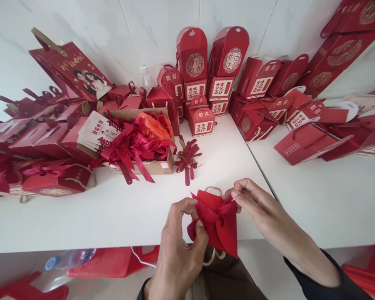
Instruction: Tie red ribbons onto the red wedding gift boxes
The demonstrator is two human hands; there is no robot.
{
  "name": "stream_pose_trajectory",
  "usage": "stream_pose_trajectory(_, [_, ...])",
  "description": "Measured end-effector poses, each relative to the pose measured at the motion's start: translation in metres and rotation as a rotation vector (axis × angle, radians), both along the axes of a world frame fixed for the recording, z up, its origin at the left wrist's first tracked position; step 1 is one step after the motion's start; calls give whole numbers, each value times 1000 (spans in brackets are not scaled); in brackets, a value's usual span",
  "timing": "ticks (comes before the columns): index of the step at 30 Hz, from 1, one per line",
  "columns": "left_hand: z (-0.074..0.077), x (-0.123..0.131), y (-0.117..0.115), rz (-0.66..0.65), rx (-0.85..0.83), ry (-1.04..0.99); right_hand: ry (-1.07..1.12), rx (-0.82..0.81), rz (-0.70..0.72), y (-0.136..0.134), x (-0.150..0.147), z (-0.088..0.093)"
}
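Observation:
A small red gift box (227, 229) with twisted rope handles sits at the table's front edge, between my hands. A dark pink ribbon (208, 214) crosses its top. My left hand (183, 237) curls round the left side, thumb and fingers closed on the ribbon there. At the upper right corner, my right hand (253, 204) pinches the ribbon's other end between thumb and fingertips. The underside of the box is hidden.
A cardboard box (140, 166) of ribbons stands behind, with red strips (188, 160) beside it. Finished-looking red boxes (56, 179) crowd the left; more boxes (201, 118) stack along the wall and right. A plastic bottle (71, 259) lies below the tabletop.

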State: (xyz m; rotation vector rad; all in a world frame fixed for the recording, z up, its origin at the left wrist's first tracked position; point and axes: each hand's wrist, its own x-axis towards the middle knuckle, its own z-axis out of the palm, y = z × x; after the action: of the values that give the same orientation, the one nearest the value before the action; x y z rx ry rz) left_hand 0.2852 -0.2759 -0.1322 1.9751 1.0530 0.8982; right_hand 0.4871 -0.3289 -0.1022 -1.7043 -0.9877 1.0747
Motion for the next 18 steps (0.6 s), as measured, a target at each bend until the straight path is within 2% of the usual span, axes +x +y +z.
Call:
stream_pose_trajectory(3, [7, -2, -2, -38, 79, 25, -12, 27, 4, 0, 0, 2])
stream_pose_trajectory(6, [18, -8, -8, -165, 121, 24, -21, 53, 25, 0, 0, 3])
stream_pose_trajectory(8, [22, -15, -11, -228, 158, -72, -47, 60, 24, 0, 1, 3])
stream_pose_trajectory(10, [20, -22, -11, -212, 171, -198, -81, 48, 21, -1, 2, 2])
stream_pose_trajectory(13, [8, -29, -2, -171, -14, -255, -85, 42, 26, -4, 3, 1])
stream_pose_trajectory(15, [0, -32, 9, -294, -174, -215, -65, 54, 29, -7, 5, -2])
stream_pose_trajectory(18, [-7, -33, 28, -530, -290, -166, -50, 31, 31, -10, 10, -14])
